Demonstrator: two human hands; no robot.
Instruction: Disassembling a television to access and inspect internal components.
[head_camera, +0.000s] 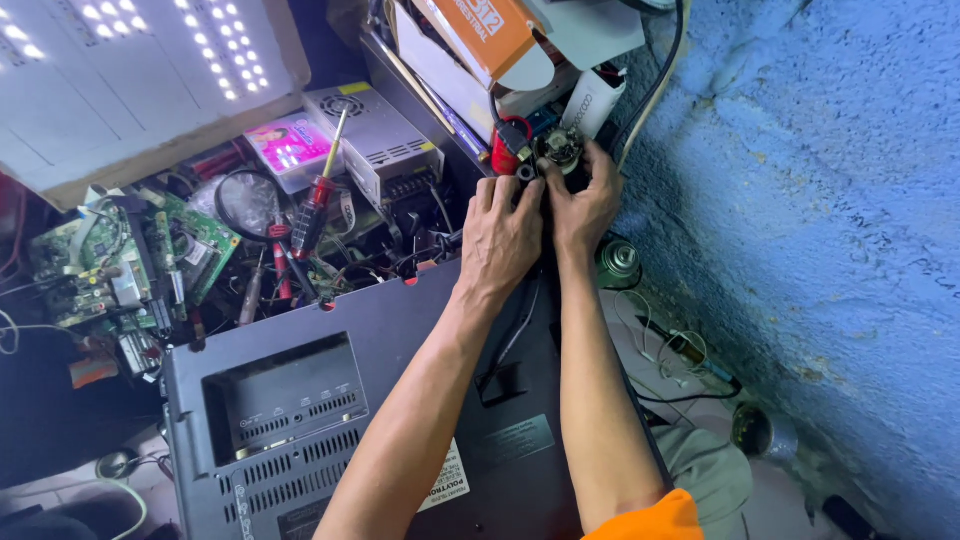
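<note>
Both hands are up at the far edge of the black plastic TV back panel (300, 420), pinching the same little part. Left hand (500, 235) lies knuckles-up, fingers curled closed onto the small round metal component (562, 147), which sits just past the panel's top edge, right beside a red-capped piece (508, 148). Right hand (583, 205) comes in from the other side, fingers closed on that same part, forearm running straight up along the panel, orange sleeve at the elbow.

Going left to right otherwise: green circuit boards (110, 265) with shiny bits, a round magnifying glass (247, 203), a red-handled screwdriver (318, 195) on a perforated grey metal power supply (375, 140), then a rough, lumpy blue-painted wall (820, 200).
</note>
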